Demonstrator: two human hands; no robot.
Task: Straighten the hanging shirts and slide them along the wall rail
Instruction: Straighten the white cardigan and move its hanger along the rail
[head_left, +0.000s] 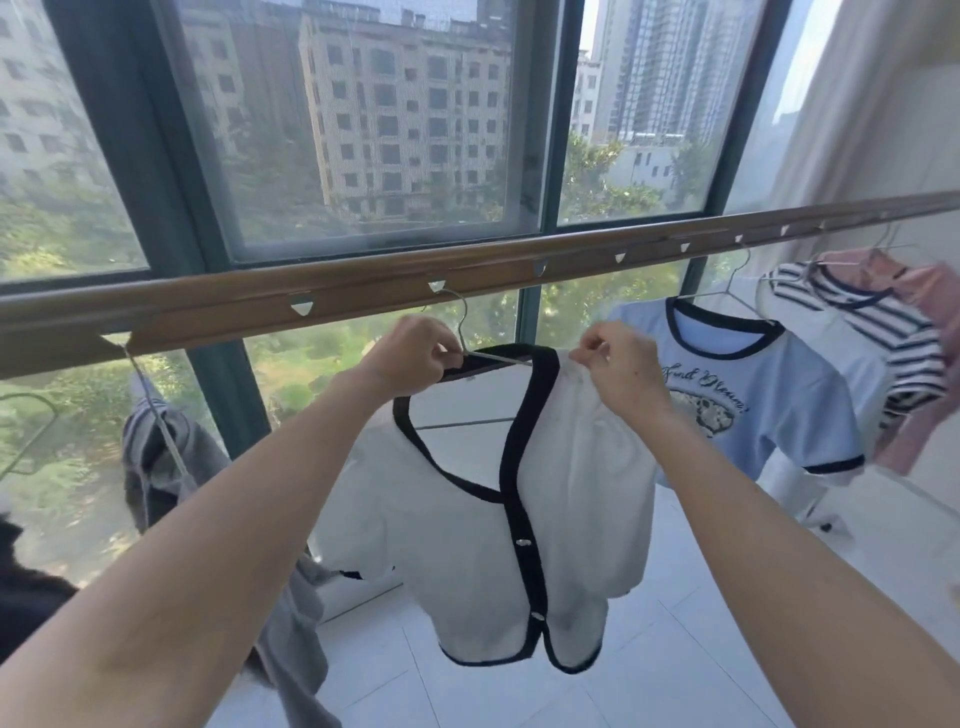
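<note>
window (363, 130) w/ dark frame | apt blocks (405, 104) outside | trees (597, 176) | white tile floor (675, 675)

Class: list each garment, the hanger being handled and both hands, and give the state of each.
white cardigan: hanging crooked, partly buttoned
wire hanger: hooked on rail
blue T-shirt: hanging straight
striped shirt: hanging
pink top: hanging
left hand: pinching hanger
right hand: gripping cardigan shoulder

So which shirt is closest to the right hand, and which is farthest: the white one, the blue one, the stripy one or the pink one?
1. White shirt: held by the right hand.
2. Blue shirt: just right.
3. Stripy shirt: further right.
4. Pink shirt: far right end.
</note>
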